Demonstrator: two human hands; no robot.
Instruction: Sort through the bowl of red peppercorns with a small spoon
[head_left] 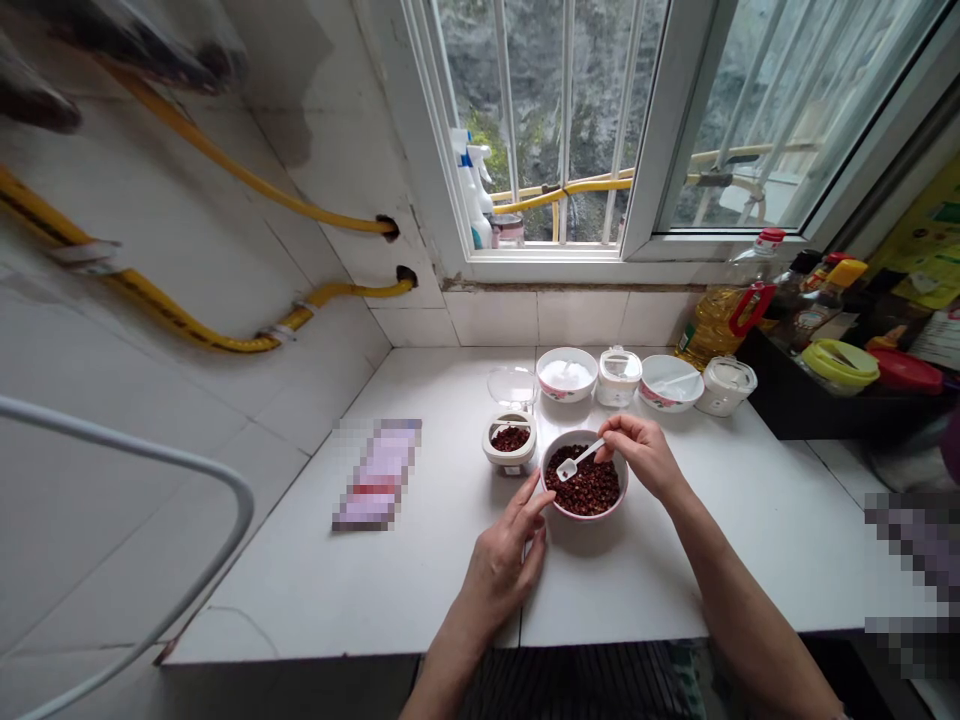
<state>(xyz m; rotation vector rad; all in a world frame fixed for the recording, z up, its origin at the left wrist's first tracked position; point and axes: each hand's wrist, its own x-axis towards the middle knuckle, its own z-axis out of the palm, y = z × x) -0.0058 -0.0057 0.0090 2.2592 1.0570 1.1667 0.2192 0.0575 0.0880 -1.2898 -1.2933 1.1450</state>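
A bowl (584,517) with a pink rim holds a heap of dark red Sichuan peppercorns (592,488). My left hand (508,555) steadies this bowl at its left side, with fingertips on the rim and wall. Between thumb and fingers of my right hand (639,452) is the handle of a small white spoon (573,465). The spoon's scoop hangs over the peppercorns, with what looks like a few grains in it. Just left of the bowl stands an open seasoning jar (509,462), partly filled with the same peppercorns, its clear lid (513,386) tipped back.
Behind are a bowl of white grains (568,390), a lidded jar (619,378), another flowered bowl (671,396) with white contents, and a second lidded jar (726,388). An oil bottle (724,310) and a black condiment rack (795,400) stand right. A blurred purple packet (379,475) lies left.
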